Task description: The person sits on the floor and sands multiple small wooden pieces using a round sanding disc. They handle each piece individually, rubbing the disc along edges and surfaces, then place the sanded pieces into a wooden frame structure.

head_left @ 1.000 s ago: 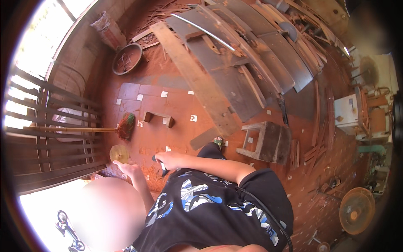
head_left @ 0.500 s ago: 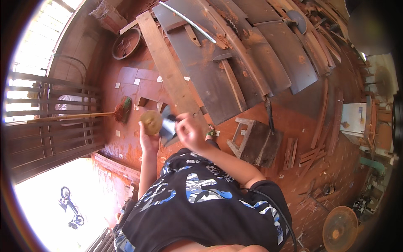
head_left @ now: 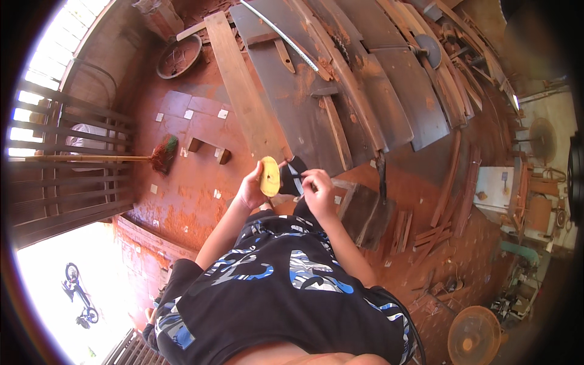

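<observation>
Fingers of the left hand (head_left: pixel 250 190) grip a yellow disc (head_left: pixel 271 172) by its left edge, held up before the torso; the right hand (head_left: pixel 319 191) has its fingertips pinched on a dark, pale-edged flat piece (head_left: pixel 296 165) just beside it. With only that edge hold, a knock could drop the disc onto the reddish tiled floor (head_left: pixel 173 210)

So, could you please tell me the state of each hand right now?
Left hand: closed, holding a round yellow disc.
Right hand: closed, holding a black and pale item I cannot identify.
</observation>
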